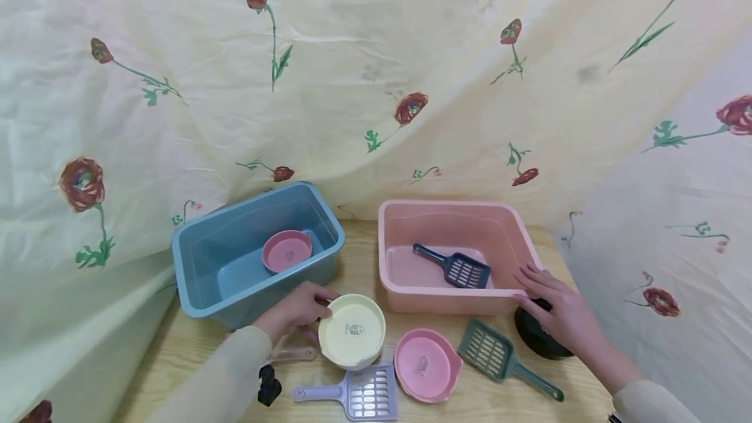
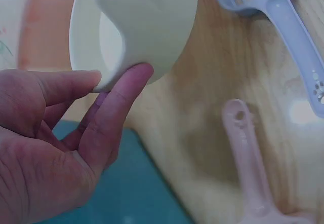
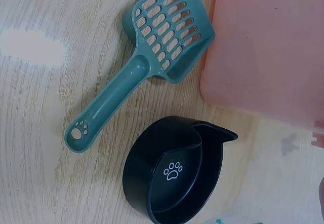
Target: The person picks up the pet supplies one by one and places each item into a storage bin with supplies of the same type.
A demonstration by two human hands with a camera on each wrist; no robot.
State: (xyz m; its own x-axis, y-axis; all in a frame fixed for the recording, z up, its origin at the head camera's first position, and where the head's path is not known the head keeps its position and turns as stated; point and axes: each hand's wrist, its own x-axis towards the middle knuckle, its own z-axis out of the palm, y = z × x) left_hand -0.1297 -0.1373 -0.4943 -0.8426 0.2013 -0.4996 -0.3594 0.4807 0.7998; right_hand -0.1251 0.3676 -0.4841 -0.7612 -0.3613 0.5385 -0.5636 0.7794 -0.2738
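Observation:
My left hand [image 1: 298, 311] pinches the rim of a cream pet bowl [image 1: 354, 330] between thumb and fingers; in the left wrist view the bowl [image 2: 159, 29] is tipped and lifted off the table. My right hand [image 1: 555, 309] rests at the front right corner of a pink litter box [image 1: 449, 300], fingers extended over its rim. Only a sliver of that hand shows in the right wrist view. Inside the box lies a navy litter scoop [image 1: 467, 271]. Beneath my right hand stands a black pet bowl [image 3: 174, 171] with a paw print, partly hidden in the head view.
A blue litter box [image 1: 258, 297] at the left holds a rose-pink bowl [image 1: 288, 252]. On the wooden table lie a lavender scoop [image 1: 370, 393], a pink bowl [image 1: 425, 367], a green scoop [image 1: 490, 350] and a pale pink scoop [image 2: 250, 168]. Flowered cloth hangs behind.

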